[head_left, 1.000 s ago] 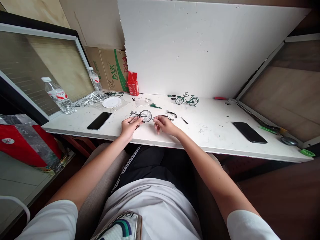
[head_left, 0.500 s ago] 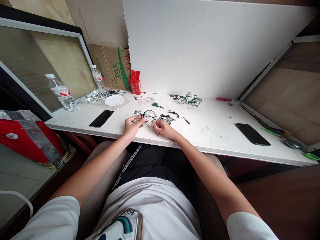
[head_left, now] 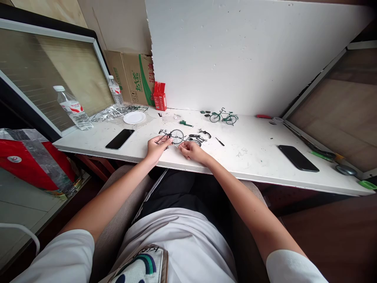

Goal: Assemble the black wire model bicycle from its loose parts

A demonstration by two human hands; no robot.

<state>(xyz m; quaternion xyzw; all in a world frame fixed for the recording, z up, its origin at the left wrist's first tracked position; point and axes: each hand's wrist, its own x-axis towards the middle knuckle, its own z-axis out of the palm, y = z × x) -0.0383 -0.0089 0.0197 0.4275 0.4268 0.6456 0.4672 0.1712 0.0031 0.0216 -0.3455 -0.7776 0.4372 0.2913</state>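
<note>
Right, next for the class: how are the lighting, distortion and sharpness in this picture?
Head view: soft light on the white table, dark shade beneath it; head view: the nearer water bottle leans outward, likely wide-angle distortion; head view: the wheel at the left hand shows spokes, but the thin piece by the right hand is too small to identify.

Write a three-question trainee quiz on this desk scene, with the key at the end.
1. True or false: the small green model bicycle stands on the white table.

2. Multiple choice: what do the fingers of the left hand hold?
a) a red cardboard box
b) a black model-bicycle part with a spoked wheel
c) a flat black phone

3. Count: how many clear plastic bottles with white caps can be seen?

Key: 1. True. 2. b. 3. Two.
</note>
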